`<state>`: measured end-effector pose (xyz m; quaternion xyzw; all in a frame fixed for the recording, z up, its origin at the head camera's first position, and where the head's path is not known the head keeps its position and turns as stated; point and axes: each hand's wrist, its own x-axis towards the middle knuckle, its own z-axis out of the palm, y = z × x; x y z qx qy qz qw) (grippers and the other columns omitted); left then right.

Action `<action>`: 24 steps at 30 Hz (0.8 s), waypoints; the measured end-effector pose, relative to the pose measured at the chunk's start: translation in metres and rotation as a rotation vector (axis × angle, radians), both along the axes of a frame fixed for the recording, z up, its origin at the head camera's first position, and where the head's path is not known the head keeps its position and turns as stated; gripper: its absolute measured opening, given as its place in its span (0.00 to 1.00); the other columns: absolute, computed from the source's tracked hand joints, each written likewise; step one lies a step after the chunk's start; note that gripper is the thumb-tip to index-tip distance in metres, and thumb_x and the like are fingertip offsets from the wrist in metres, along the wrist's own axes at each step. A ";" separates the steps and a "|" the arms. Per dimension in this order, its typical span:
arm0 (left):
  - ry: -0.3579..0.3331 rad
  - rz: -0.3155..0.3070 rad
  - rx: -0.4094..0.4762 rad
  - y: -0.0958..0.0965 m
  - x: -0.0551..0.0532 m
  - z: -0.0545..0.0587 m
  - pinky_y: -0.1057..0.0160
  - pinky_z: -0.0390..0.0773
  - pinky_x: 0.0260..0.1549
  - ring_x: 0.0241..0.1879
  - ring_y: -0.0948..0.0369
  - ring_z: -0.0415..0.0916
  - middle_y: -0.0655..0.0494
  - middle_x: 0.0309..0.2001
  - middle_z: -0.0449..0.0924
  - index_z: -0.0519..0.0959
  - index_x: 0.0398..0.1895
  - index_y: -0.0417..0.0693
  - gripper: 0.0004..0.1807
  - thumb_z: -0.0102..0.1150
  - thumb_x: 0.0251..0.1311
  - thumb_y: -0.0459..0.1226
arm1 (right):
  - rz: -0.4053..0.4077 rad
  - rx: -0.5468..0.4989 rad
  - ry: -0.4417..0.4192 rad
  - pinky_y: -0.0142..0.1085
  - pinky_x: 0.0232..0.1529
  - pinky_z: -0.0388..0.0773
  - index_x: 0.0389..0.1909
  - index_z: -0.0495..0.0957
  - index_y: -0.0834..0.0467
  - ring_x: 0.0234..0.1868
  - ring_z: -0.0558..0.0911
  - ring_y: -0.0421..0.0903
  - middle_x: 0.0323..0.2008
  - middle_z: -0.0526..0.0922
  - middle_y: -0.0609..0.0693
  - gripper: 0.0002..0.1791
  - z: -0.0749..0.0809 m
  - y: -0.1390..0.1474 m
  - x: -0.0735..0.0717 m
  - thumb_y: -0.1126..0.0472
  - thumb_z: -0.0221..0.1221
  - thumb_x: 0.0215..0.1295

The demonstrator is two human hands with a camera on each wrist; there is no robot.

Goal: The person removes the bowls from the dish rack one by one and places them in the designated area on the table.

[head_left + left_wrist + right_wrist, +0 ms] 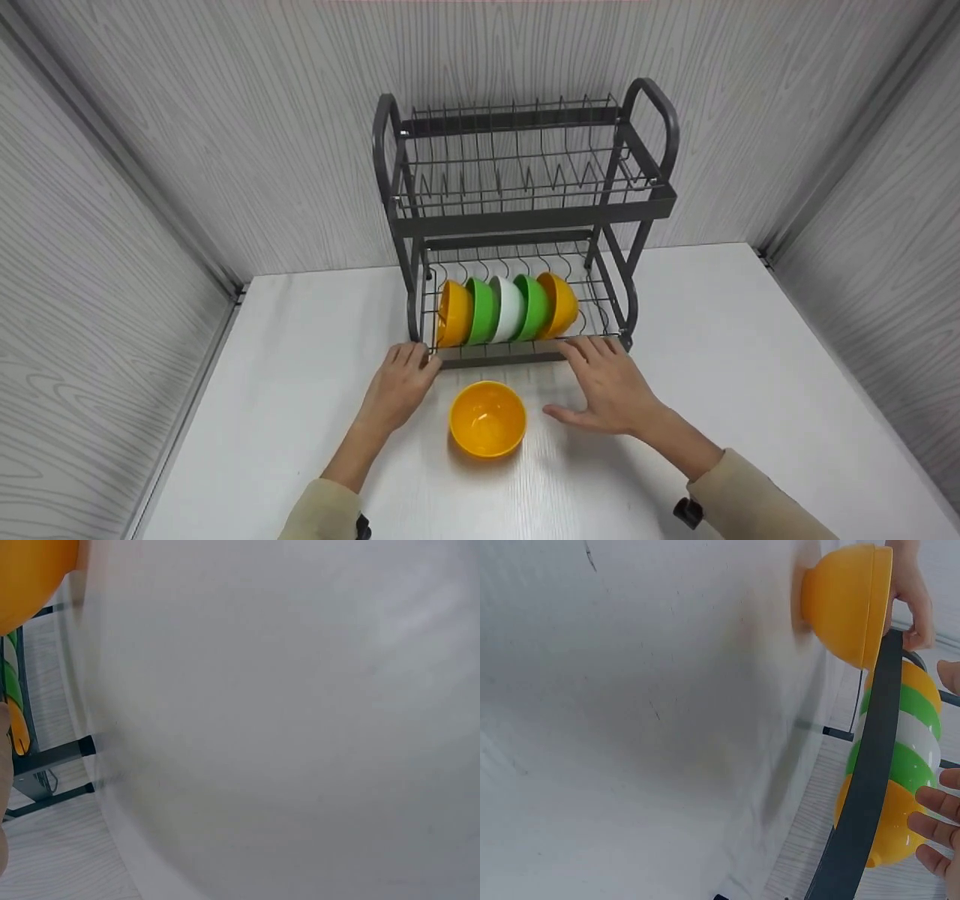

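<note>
A yellow bowl (487, 420) stands upright on the white table between my two hands. Behind it is a dark two-tier dish rack (517, 352). On its lower tier, several bowls stand on edge in a row: a yellow bowl (455, 313) at the left, green bowls (482, 309) around a white bowl (508, 307), and another yellow bowl (559, 304) at the right. My left hand (401, 382) grips the rack's front left corner with bent fingers. My right hand (611, 390) is spread at the front rail's right end, its thumb apart from the loose bowl; contact with the rail is unclear.
The rack's upper tier (532, 217) has wire dividers and rises above the lower row. Pale wood-grain panels (300, 150) enclose the white table (300, 337) at the back and both sides.
</note>
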<state>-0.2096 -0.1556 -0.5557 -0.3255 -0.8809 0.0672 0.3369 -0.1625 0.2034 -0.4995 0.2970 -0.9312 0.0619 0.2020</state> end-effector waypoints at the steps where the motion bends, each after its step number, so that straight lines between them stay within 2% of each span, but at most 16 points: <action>1: 0.000 0.002 0.002 0.000 0.000 0.000 0.55 0.84 0.51 0.45 0.52 0.76 0.49 0.41 0.76 0.77 0.44 0.48 0.14 0.70 0.62 0.28 | 0.004 -0.004 0.012 0.52 0.57 0.78 0.68 0.73 0.57 0.55 0.80 0.55 0.56 0.81 0.54 0.50 0.001 0.001 -0.001 0.26 0.67 0.55; 8: -0.004 0.014 0.001 0.000 0.001 -0.002 0.55 0.84 0.51 0.46 0.52 0.77 0.49 0.41 0.76 0.76 0.44 0.49 0.15 0.71 0.61 0.28 | 0.015 -0.009 0.060 0.52 0.55 0.79 0.69 0.72 0.57 0.54 0.81 0.55 0.56 0.81 0.55 0.50 0.007 0.009 -0.011 0.27 0.68 0.54; 24: -0.023 0.027 -0.022 0.000 0.001 -0.002 0.55 0.84 0.55 0.47 0.52 0.77 0.48 0.44 0.77 0.77 0.47 0.49 0.17 0.73 0.60 0.28 | -0.041 -0.033 0.045 0.58 0.58 0.80 0.75 0.66 0.59 0.59 0.80 0.61 0.63 0.79 0.60 0.58 0.012 0.023 -0.036 0.27 0.70 0.52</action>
